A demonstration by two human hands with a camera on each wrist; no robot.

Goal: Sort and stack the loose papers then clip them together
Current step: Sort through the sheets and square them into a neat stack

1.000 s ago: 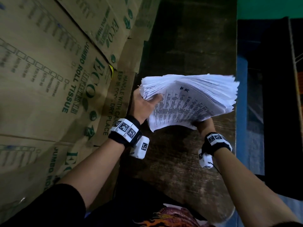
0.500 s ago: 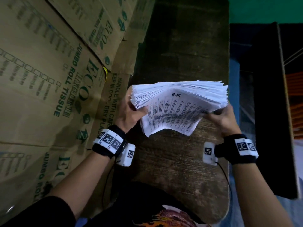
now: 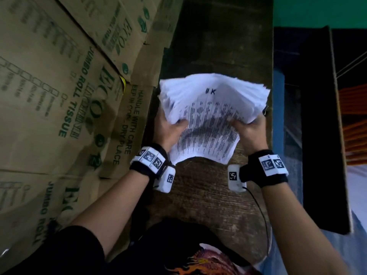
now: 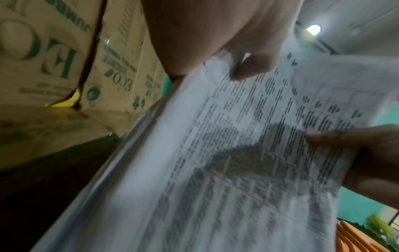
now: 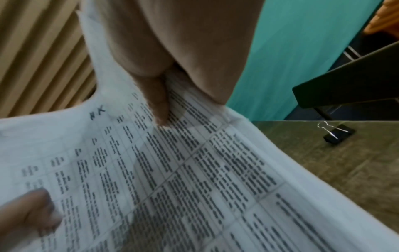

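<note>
The stack of papers is held up above the dark wooden desk, its printed top sheet facing the person and its far edges fanned and uneven. The left hand grips the stack's left side, thumb curled over the top sheet; the right hand grips its right side the same way, so both sets of fingers are closed around the paper. The stack bows in the middle, and I judge that loose sheets could slip out or crease if either grip eases while the edges are this ragged. Only the right wrist view shows the binder clip clearly, lying on the desk just to the right of the stack; from the head it is a sliver at the stack's edge. Cardboard boxes stand to the stack's left.
</note>
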